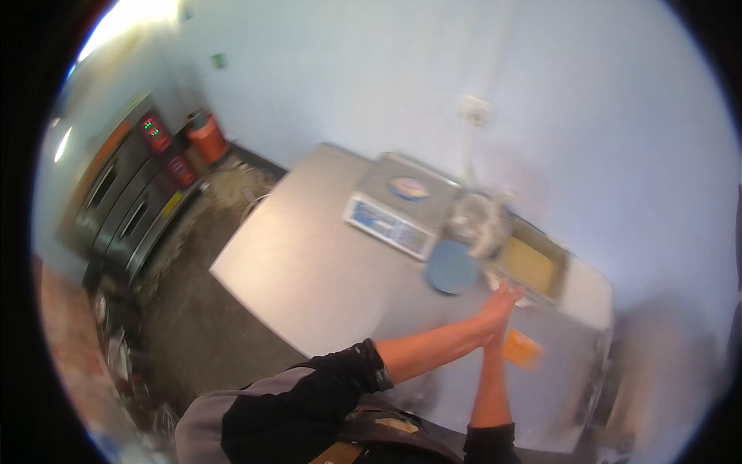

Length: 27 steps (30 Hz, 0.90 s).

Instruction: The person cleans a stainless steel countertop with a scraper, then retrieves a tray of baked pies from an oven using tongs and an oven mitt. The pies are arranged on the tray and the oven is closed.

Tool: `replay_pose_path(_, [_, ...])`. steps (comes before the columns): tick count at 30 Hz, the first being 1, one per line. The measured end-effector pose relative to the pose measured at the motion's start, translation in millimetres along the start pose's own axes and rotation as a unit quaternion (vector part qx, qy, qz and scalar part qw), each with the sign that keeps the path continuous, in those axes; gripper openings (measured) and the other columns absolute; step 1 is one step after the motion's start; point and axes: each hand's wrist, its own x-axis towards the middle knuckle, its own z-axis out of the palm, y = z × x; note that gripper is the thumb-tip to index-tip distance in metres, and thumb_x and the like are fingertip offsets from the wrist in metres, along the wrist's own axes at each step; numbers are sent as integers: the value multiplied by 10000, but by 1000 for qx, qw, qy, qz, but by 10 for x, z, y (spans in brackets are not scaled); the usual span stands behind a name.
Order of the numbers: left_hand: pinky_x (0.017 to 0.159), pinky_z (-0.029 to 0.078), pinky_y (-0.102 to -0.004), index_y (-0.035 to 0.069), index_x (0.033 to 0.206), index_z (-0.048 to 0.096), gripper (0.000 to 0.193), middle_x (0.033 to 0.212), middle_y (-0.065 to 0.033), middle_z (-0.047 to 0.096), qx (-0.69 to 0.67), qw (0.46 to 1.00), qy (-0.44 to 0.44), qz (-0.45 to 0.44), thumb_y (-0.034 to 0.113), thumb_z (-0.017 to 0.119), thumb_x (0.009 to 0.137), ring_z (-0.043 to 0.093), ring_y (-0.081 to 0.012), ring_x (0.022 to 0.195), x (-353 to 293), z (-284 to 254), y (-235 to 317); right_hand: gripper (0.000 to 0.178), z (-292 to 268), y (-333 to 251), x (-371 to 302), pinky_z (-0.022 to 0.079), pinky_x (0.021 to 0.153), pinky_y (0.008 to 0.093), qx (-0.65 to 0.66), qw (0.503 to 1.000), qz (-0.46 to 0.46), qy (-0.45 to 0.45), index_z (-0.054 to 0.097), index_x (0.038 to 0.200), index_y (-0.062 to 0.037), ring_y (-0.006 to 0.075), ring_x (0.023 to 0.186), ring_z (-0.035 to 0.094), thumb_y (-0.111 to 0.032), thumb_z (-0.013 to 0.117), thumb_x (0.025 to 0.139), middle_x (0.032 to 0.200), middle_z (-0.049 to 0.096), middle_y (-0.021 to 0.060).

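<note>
My left hand [495, 305] and my right hand [495, 334] meet over the metal table [309, 255], pressed against each other. Their fingers look stretched out and point away from me, slightly blurred. I see nothing held between them, though the palms are hidden. Just beyond the fingertips is a rectangular metal pan [563, 280] with a flat pale-yellow layer [529, 263] inside. A round blue lid or disc [452, 267] lies to the left of my hands. An orange-yellow card or packet [523, 350] is on the table, right of my right wrist.
A digital scale [393, 220] with a small round item [408, 188] on its platform stands at the table's back. Beside it is a blurred, whitish clear bag or container [474, 220]. A deck oven [131, 197] and a red-orange container [207, 139] stand on the floor to the left.
</note>
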Motion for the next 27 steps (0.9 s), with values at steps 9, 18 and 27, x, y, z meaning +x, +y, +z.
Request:
replay_pose_path(9, [1207,397,-442,65,1546,552,660,1643,-164,499,44,939,270,210,458,652,1026,504,-279,1478,-2605,-4207,2954,755,5075,659,-1754,188,1350,444,262,892,74,-360,266,1740,-86,319,1638,293,-583,324,1175,1771,341,117])
replay_pose_path(18, [1186,380,-598,74,1547,561,730,1534,-211,601,370,571,606,413,510,674,972,545,-440,1372,-6079,-7651,4423,860,8917,2143,-4287,231,1333,447,245,627,483,-560,390,1659,16,296,1601,371,-668,291,1147,1674,463,173])
replay_pose_path(27, [1252,382,-490,70,1602,497,662,1625,-152,532,-219,723,479,447,552,361,1169,525,-310,1489,-8170,-10606,5845,374,12668,4817,-5642,556,1033,419,-311,509,-1,-803,767,1296,-111,352,1074,748,-319,709,991,1094,799,136])
